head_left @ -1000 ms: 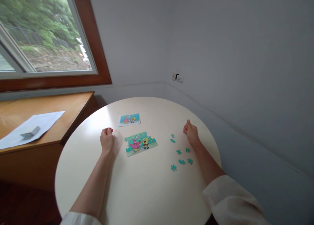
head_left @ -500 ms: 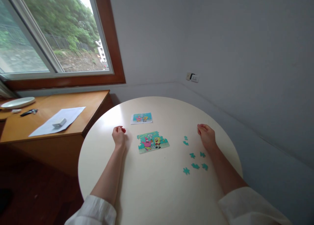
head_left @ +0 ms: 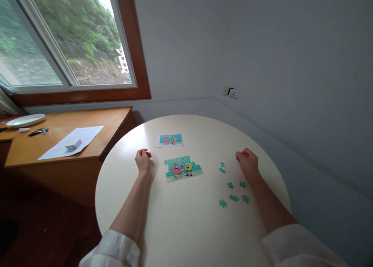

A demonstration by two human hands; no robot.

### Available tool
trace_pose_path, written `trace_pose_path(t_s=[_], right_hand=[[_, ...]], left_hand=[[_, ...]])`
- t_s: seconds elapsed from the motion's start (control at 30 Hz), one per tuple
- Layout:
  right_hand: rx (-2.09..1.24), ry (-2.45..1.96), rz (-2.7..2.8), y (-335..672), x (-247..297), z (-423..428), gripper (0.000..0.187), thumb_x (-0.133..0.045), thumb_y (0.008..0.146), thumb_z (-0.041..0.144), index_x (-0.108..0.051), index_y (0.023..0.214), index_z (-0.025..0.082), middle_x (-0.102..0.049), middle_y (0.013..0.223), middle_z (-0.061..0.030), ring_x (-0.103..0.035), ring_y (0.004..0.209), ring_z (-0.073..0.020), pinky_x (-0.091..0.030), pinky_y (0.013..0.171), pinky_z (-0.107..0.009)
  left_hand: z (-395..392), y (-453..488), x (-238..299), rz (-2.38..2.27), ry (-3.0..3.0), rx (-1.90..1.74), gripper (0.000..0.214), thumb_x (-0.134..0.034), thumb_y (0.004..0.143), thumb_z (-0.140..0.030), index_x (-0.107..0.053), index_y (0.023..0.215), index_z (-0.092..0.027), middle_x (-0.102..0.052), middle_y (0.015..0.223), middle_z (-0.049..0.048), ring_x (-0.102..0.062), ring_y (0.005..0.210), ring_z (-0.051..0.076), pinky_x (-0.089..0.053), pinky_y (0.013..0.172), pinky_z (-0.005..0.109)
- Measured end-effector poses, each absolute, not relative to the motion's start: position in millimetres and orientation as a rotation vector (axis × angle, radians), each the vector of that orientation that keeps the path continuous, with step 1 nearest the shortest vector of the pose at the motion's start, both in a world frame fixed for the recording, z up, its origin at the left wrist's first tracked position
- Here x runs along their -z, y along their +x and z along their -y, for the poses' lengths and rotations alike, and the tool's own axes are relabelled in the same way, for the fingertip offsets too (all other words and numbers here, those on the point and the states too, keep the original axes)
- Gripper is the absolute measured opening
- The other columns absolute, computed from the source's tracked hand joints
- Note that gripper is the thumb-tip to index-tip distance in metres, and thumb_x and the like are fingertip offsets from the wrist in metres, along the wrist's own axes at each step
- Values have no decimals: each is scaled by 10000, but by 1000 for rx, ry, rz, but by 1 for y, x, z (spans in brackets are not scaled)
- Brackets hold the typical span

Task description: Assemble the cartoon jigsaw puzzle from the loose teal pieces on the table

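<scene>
A partly joined jigsaw puzzle [head_left: 182, 169] lies in the middle of the white round table, its upper edge and corners ragged. It shows a pink starfish, a yellow sponge and a pale figure between them. My left hand [head_left: 143, 160] rests on the table to its left, fingers curled in, apart from it and with nothing seen in them. My right hand [head_left: 247, 163] lies far to the right, closed loosely, nothing showing between thumb and fingers. Several loose teal pieces lie nearby, among them a star-like puzzle piece [head_left: 223, 203] and a small puzzle piece [head_left: 222, 170].
Behind the puzzle lies a small picture card [head_left: 170, 140] with a similar scene. A wooden desk [head_left: 116, 133] at the left carries a paper sheet [head_left: 87, 133], a small white block [head_left: 73, 144] and a white plate [head_left: 26, 121]. Walls and a window stand beyond the table.
The whole view has shifted slightly, so everything sits a little further right. Both hands and the puzzle pieces keep their places on the table.
</scene>
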State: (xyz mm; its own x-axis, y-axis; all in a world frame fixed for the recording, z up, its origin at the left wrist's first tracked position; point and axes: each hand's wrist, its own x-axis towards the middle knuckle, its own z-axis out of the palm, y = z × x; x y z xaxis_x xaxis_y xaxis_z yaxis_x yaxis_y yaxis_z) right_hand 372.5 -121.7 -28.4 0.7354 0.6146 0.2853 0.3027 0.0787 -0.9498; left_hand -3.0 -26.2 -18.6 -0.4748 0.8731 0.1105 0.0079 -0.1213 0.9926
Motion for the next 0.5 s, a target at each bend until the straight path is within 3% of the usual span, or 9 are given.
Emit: trace_pose_path(t_s=[0.2, 0.5], right_hand=[[-249, -1546, 830, 372, 27, 121, 192, -552, 548, 217, -386, 453, 196, -373, 378, 79, -295, 393, -53, -208, 398, -204], [-291, -1537, 803, 376, 33, 118, 195, -632, 544, 279, -461, 518, 188, -441, 451, 61, -374, 449, -76, -278, 429, -212]], left_hand=[[24, -3, 21, -1444, 968, -1730, 128, -421, 712, -236, -528, 718, -166, -503, 537, -27, -494, 496, 113, -406, 533, 242], [23, -3, 21, -1440, 952, -1727, 132, -413, 722, -208, -537, 717, -163, -507, 529, -27, -496, 493, 112, -398, 523, 240]])
